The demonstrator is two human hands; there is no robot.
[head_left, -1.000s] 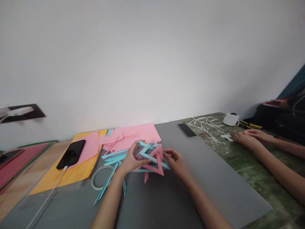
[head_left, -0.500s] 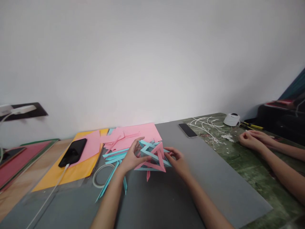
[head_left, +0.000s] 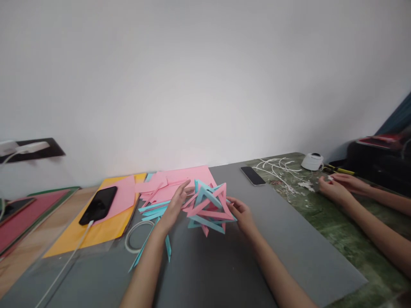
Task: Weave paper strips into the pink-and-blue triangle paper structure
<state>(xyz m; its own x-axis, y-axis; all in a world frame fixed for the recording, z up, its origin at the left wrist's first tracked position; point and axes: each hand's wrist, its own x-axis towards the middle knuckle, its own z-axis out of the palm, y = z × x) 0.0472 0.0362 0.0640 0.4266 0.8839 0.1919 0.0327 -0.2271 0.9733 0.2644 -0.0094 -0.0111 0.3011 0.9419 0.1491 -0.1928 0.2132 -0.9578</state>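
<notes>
A pink and blue star-like model of interlocked folded paper strips (head_left: 210, 209) is held up over the grey mat. My right hand (head_left: 240, 214) grips its right-hand points, thumb in front and fingers curled behind. On the other side my left hand (head_left: 176, 205) is open, its fingers stretched out beside the model's left edge; whether they touch it is hard to tell. Loose blue folded strips (head_left: 156, 210) lie left of my left wrist, with pink strips (head_left: 154, 194) on a pink paper sheet (head_left: 195, 173) behind.
A roll of tape (head_left: 127, 241) lies by my left forearm. One phone (head_left: 99, 205) rests on yellow paper (head_left: 64, 244), another phone (head_left: 253, 175) at the mat's back edge. At right, a co-worker's hands (head_left: 337, 186) pinch something small and white near white cords (head_left: 279, 167).
The paper model has turned, showing a different face. My left hand has let go of its left side and straightened its fingers. The co-worker's hands have shifted slightly.
</notes>
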